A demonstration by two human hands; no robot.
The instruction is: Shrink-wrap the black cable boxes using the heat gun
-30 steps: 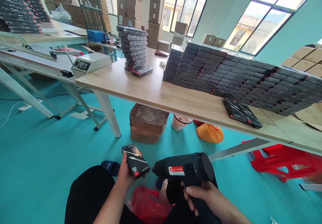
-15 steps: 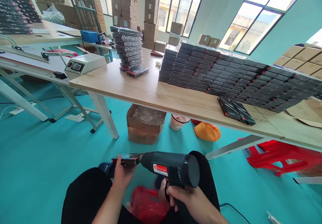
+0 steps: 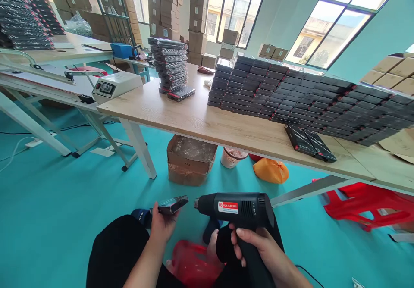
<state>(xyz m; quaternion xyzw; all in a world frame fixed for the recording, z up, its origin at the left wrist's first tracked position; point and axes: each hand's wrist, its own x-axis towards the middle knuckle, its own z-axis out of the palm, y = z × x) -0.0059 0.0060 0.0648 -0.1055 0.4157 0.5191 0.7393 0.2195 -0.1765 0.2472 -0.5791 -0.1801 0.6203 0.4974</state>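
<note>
My left hand (image 3: pixel 162 226) is closed around a flat black box (image 3: pixel 174 205) with a shiny surface, held tilted above the floor. My right hand (image 3: pixel 255 245) grips the handle of a black heat gun (image 3: pixel 236 210) with a red and white label. Its nozzle points left at the box, and a small gap separates the two. On the table ahead, two similar black boxes (image 3: pixel 309 143) lie side by side in front of a long stacked wall of black boxes (image 3: pixel 300 94).
A wooden table (image 3: pixel 181 117) spans the front, bearing a stack of film-wrapped boxes (image 3: pixel 170 64). Beneath it are a carton of clear film (image 3: pixel 190 161), a bin (image 3: pixel 231 156) and an orange bag (image 3: pixel 271 170). A red stool (image 3: pixel 362 206) stands at right; a sealing machine (image 3: pixel 116 83) at left.
The heat gun has moved right, away from the box, so its nozzle no longer meets the box's end. My left hand has tilted the box, raising its right end. The view has shifted slightly.
</note>
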